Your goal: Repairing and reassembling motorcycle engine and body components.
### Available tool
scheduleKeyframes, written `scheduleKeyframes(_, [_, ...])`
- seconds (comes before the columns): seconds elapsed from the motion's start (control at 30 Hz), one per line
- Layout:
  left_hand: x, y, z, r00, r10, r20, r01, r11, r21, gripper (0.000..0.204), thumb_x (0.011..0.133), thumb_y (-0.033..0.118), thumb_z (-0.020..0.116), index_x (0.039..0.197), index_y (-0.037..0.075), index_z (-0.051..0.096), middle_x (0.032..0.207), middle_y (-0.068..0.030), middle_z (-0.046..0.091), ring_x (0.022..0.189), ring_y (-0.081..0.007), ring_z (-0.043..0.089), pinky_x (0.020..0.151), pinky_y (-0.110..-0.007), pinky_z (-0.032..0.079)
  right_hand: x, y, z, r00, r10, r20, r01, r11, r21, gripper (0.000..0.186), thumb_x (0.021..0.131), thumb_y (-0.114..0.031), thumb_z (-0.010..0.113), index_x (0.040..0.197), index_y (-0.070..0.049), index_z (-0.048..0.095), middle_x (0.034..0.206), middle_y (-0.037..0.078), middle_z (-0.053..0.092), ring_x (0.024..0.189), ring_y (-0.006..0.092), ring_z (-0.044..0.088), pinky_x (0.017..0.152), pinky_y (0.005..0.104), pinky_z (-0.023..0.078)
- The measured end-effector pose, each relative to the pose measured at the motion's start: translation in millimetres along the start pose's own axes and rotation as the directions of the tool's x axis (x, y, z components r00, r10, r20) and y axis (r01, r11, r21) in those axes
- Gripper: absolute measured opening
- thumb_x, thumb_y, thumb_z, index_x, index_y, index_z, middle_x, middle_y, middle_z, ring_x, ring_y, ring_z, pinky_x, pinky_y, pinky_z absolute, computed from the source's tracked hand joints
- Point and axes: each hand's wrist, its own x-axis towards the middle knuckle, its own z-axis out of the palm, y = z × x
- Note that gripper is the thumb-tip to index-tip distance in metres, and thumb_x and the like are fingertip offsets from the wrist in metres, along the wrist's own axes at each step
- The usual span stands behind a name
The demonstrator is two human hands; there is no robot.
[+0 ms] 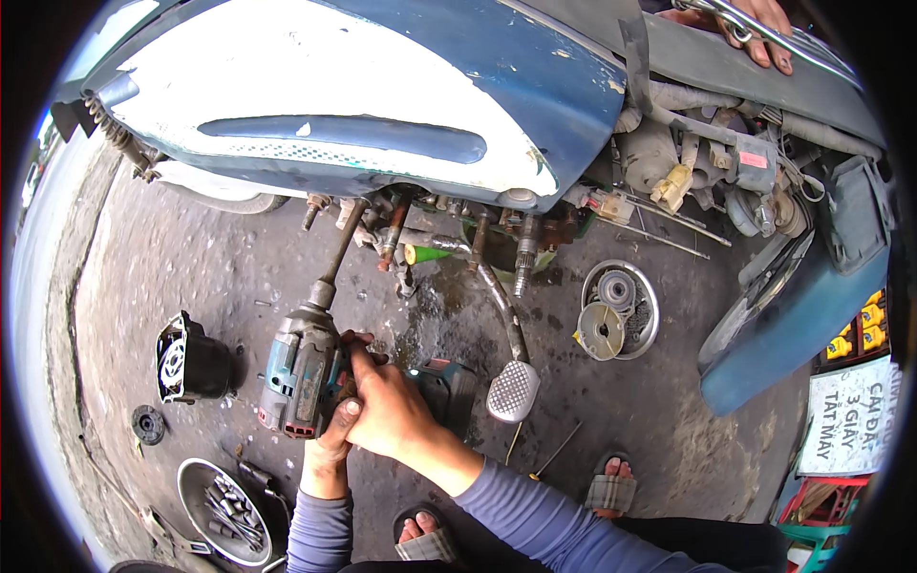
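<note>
A teal and black cordless impact wrench [298, 372] is held between my two hands. My right hand [394, 411] wraps around its handle from the right, above the battery [447, 393]. My left hand [331, 447] is closed against the handle and lower body, its thumb up and most of its fingers hidden. A long extension bar [342, 244] runs from the tool's nose up to the underside of a blue and white motorbike [382, 143]. The bar's far end is lost among the parts there, so I cannot tell what it meets.
A pedal [513, 392] on a bent arm and a splined shaft [525, 253] stick out of the motorbike. Metal bowls hold round parts [616, 291] and sockets [234, 516]. A black housing [196, 358] and screwdriver [556, 451] lie nearby. Another person's hand [764, 33] rests at upper right.
</note>
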Motion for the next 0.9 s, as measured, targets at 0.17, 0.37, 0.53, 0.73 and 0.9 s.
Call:
scheduleKeyframes(0.17, [4,-3,12,1.0,-0.003,0.027,0.004,0.999,-0.047,0.077,0.077,0.026,0.075,0.14,0.0,0.04,0.136,-0.0158,0.05,0.119,-0.0259,0.053,0.104,-0.04,0.041,-3,6,-5,0.996,-0.031,-0.08,0.029,0.999,-0.02,0.067,0.077,-0.015,0.061,0.137,0.002,0.036,0.087,0.028,0.067,0.081,0.0465,0.066,0.071,0.0512,0.055])
scheduleKeyframes(0.37, [-1,-2,12,0.997,-0.021,-0.072,0.026,0.997,0.068,0.076,0.075,0.029,0.074,0.138,0.0,0.042,0.132,-0.0164,0.053,0.114,-0.024,0.055,0.098,-0.037,0.046,-1,8,-7,0.999,-0.037,-0.029,0.037,0.999,-0.009,0.07,0.074,-0.017,0.067,0.135,0.005,0.04,0.085,0.03,0.066,0.085,0.0462,0.066,0.073,0.0484,0.054])
scheduleKeyframes(0.53, [-5,1,8,0.996,-0.073,-0.046,0.076,0.995,0.072,0.074,0.076,0.028,0.073,0.137,-0.002,0.043,0.135,-0.0166,0.051,0.116,-0.0246,0.054,0.1,-0.037,0.044,-3,10,-3,0.997,-0.039,-0.06,0.038,0.999,-0.028,0.068,0.075,-0.017,0.066,0.134,0.005,0.041,0.085,0.03,0.066,0.084,0.0462,0.066,0.071,0.0482,0.054])
scheduleKeyframes(0.73, [-2,3,13,0.997,-0.033,-0.064,0.032,0.999,-0.003,0.077,0.076,0.028,0.074,0.139,-0.002,0.042,0.136,-0.0185,0.051,0.118,-0.0255,0.054,0.102,-0.038,0.043,-3,2,-3,0.996,-0.042,-0.074,0.04,0.999,-0.029,0.069,0.074,-0.016,0.066,0.134,0.007,0.04,0.084,0.029,0.066,0.083,0.0453,0.067,0.072,0.0475,0.055])
scheduleKeyframes(0.9, [1,15,25,0.998,-0.02,-0.059,0.019,1.0,-0.021,0.079,0.074,0.028,0.076,0.14,-0.001,0.042,0.135,-0.0183,0.053,0.12,-0.0255,0.053,0.103,-0.038,0.042,-4,-4,-7,0.999,0.0,-0.035,0.0,1.0,-0.018,0.071,0.073,-0.014,0.065,0.135,0.009,0.038,0.084,0.029,0.066,0.084,0.0443,0.067,0.073,0.0471,0.055])
